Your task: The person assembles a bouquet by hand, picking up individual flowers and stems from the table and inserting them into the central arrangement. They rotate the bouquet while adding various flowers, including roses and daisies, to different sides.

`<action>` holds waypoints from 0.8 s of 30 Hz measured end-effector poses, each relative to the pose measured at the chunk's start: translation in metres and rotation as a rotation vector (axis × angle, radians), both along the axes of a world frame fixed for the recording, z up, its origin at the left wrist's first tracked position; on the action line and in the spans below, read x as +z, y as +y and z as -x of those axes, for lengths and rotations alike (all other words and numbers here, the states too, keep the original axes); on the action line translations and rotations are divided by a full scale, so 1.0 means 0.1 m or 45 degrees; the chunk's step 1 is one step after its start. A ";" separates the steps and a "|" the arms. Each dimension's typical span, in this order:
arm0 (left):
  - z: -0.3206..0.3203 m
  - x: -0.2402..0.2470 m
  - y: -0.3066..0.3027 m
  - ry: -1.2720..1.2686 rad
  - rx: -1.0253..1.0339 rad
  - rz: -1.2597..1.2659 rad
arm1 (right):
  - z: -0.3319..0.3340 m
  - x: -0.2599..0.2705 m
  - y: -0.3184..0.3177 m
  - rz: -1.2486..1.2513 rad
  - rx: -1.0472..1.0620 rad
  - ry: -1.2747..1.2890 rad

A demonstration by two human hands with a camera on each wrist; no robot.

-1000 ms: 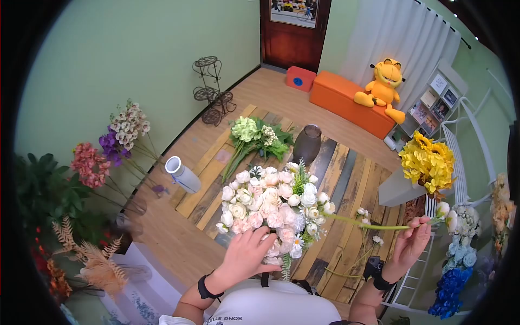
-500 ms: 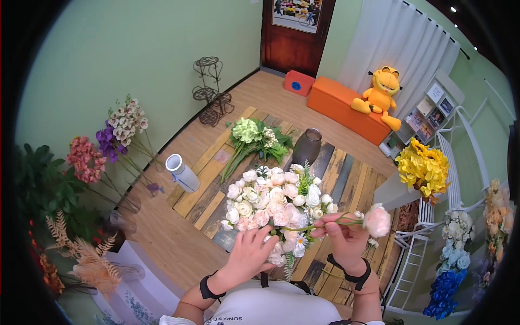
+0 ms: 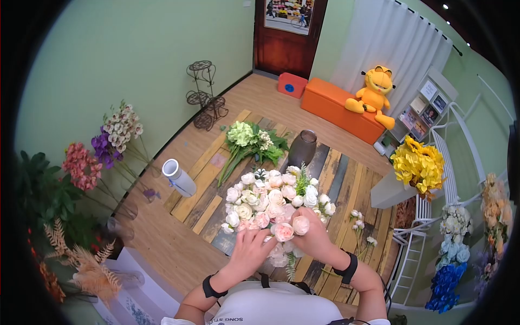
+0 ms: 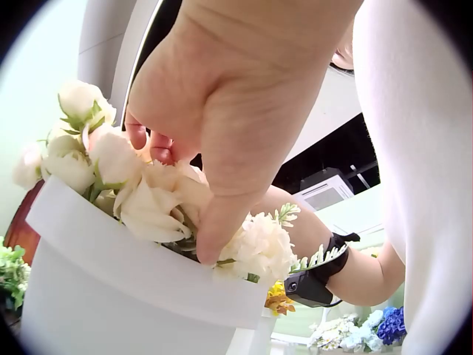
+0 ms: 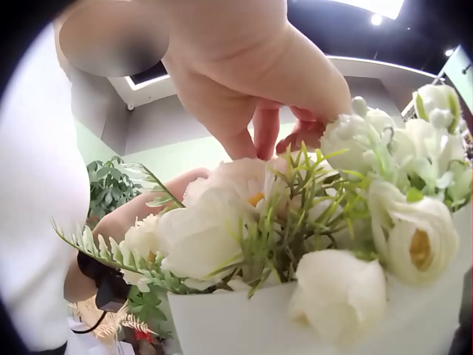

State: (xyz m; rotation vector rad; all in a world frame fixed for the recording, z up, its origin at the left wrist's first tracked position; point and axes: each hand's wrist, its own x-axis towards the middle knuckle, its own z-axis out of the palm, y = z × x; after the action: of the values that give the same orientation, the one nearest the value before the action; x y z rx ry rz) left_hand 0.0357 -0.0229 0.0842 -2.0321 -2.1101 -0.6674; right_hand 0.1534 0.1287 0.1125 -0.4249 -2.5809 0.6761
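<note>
A white pot [image 4: 126, 274] holds a dense bunch of white and pale pink artificial flowers [image 3: 265, 201], mixed with green sprigs. My left hand [image 3: 252, 252] rests on the near left blooms with its fingers spread. In the left wrist view its thumb [image 4: 222, 225] reaches down just inside the pot's rim. My right hand [image 3: 316, 241] is over the near right of the bunch, pinching a pink rose [image 3: 301, 225] stem. Another pink rose [image 3: 283, 232] is right beside it. The lower stem is hidden among flowers and fingers.
On the plank table [image 3: 216, 208] are a green leafy bunch [image 3: 246, 138], a dark glass vase [image 3: 301, 148] and loose white-flowered stems [image 3: 357, 222]. A white vase [image 3: 180, 179] stands at left, yellow flowers [image 3: 417, 165] in a tall pot at right.
My right hand has come in from the right with the flower stem, its bloom swinging from the right side to over the bunch. My left hand has stayed on the flowers.
</note>
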 end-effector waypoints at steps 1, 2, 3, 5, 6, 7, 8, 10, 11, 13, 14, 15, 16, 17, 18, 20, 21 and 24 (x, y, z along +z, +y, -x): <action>0.00 -0.01 0.00 -0.001 0.003 0.022 | 0.00 0.03 0.01 0.000 -0.006 0.002; 0.01 -0.01 0.00 -0.002 0.008 0.043 | 0.00 0.06 0.02 0.090 0.062 0.010; 0.01 -0.03 0.00 0.000 0.005 0.043 | 0.00 0.10 0.01 0.180 0.132 0.017; 0.01 -0.05 0.00 0.046 0.028 0.002 | -0.02 0.22 -0.06 0.373 0.090 0.087; 0.01 -0.06 0.00 0.046 0.029 0.002 | -0.02 0.27 -0.09 0.568 0.047 0.155; 0.02 -0.06 0.00 0.045 0.017 -0.009 | -0.03 0.31 -0.10 0.568 0.048 0.154; 0.02 -0.06 0.00 0.044 0.003 -0.019 | -0.05 0.36 -0.09 0.489 0.123 0.120; 0.01 -0.06 0.01 0.045 0.009 -0.063 | -0.05 0.35 -0.09 0.412 0.190 0.086; 0.01 -0.06 0.02 0.047 0.018 -0.107 | -0.03 0.29 -0.09 0.312 0.269 0.112; 0.01 -0.07 0.02 0.041 0.004 -0.116 | 0.00 0.21 -0.09 0.212 0.344 0.138; 0.02 -0.08 0.01 0.036 -0.006 -0.126 | 0.01 0.19 -0.09 0.101 0.314 0.097; 0.03 -0.08 0.00 0.037 -0.008 -0.125 | 0.02 0.17 -0.09 -0.010 0.285 0.054; 0.03 -0.09 -0.02 0.013 -0.017 -0.088 | 0.03 0.15 -0.11 -0.010 0.284 0.055; 0.04 -0.10 -0.02 -0.011 -0.026 -0.052 | 0.03 0.12 -0.13 -0.029 0.223 0.024; 0.04 -0.09 -0.02 -0.010 -0.026 -0.051 | 0.04 0.10 -0.14 -0.047 0.162 -0.008; 0.04 -0.06 -0.03 -0.009 -0.019 -0.046 | 0.03 0.11 -0.13 -0.150 0.139 -0.016; 0.04 -0.06 -0.03 -0.008 -0.022 -0.045 | 0.03 0.11 -0.12 -0.254 0.115 -0.025; 0.03 -0.04 -0.04 -0.026 -0.027 -0.056 | 0.03 0.10 -0.11 -0.374 0.099 -0.033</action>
State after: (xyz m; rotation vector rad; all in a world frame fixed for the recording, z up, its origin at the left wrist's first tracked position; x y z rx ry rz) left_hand 0.0323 -0.0270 0.0803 -2.0359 -2.0688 -0.7346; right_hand 0.1506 0.1179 0.1225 -0.2404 -2.6766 0.3089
